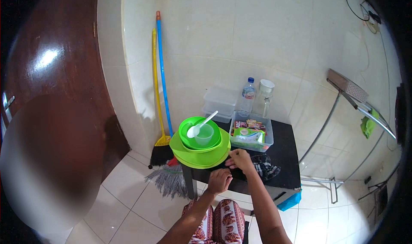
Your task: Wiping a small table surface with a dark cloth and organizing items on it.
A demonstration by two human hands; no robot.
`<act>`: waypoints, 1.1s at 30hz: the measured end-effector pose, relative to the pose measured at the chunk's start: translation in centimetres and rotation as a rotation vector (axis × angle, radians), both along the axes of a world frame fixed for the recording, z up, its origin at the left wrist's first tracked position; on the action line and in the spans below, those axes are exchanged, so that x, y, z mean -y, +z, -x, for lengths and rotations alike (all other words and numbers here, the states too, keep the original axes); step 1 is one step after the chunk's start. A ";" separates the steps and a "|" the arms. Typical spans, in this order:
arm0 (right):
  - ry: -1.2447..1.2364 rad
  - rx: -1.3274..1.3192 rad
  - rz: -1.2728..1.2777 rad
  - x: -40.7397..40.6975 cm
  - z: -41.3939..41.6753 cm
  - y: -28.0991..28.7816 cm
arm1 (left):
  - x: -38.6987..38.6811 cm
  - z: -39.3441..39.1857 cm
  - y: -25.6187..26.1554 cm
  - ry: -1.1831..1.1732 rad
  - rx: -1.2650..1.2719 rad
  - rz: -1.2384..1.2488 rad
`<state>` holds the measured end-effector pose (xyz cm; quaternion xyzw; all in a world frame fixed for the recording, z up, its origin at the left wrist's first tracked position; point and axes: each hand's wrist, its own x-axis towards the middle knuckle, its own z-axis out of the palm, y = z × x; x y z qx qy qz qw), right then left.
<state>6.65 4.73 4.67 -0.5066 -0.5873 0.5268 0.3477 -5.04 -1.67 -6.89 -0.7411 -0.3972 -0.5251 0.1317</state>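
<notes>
A stack of green plastic bowls (184, 152) on a lighter green tray-like piece stands at the left end of a black table (285, 141). In the top bowl lie a small clear plastic cup (204, 135) and a white plastic spoon (194, 131). My left hand (220, 181) rests at the table's front edge, fingers curled; whether it holds anything is hidden. My right hand (238, 160) is just right of the stack, fingers bent near its rim; contact is unclear. A dark patterned cloth (266, 168) lies crumpled right of my right hand.
Behind stand a clear bin (252, 146) of packets, lidded plastic containers (220, 99), a water bottle (248, 95) and a glass jar (265, 91). A mop (170, 179) and a yellow broom (163, 140) are at the left. A metal-framed folding stand (322, 128) is at the right.
</notes>
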 end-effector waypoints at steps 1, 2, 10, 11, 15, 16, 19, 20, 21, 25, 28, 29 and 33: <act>0.052 -0.108 0.098 -0.4 0.0 -0.7 | 0.1 -0.1 -0.1 0.006 -0.004 -0.001; 0.039 -0.111 0.100 -0.9 0.2 -1.4 | 0.2 -0.2 -0.2 0.014 -0.012 0.010; 0.115 -0.565 0.270 -1.3 2.0 -2.8 | 0.2 -0.6 0.5 -0.028 0.029 0.024; 0.103 -0.573 0.257 -1.3 1.7 -3.1 | 0.1 -0.9 0.5 -0.065 0.029 0.020; 0.067 -0.679 0.282 -0.5 2.4 -2.7 | 0.2 -0.2 0.1 -0.016 0.020 -0.009; 0.131 -0.681 0.282 -0.4 2.2 -2.4 | 0.2 -0.2 0.0 -0.028 0.012 0.024; 0.182 -0.722 0.275 0.4 2.4 -0.9 | 0.6 0.0 0.6 -0.058 0.005 0.045; 0.185 -0.759 0.271 0.8 2.3 0.0 | 0.4 0.0 0.2 -0.046 0.017 -0.001; 0.184 -0.764 0.272 1.0 2.1 1.0 | 0.5 0.0 0.4 -0.047 0.013 0.001; 0.216 -0.767 0.160 1.4 -1.9 6.0 | 0.4 -0.6 1.3 -0.084 0.025 -0.007; 0.166 -0.674 0.029 2.0 -7.0 9.1 | 0.5 -1.7 2.7 0.085 0.147 0.060; 0.138 -0.653 0.025 3.0 -8.1 10.7 | 0.5 -1.2 3.3 0.098 0.143 0.066; -0.040 -0.569 -0.027 5.1 -17.2 12.3 | -0.7 -1.8 6.0 0.302 0.062 0.126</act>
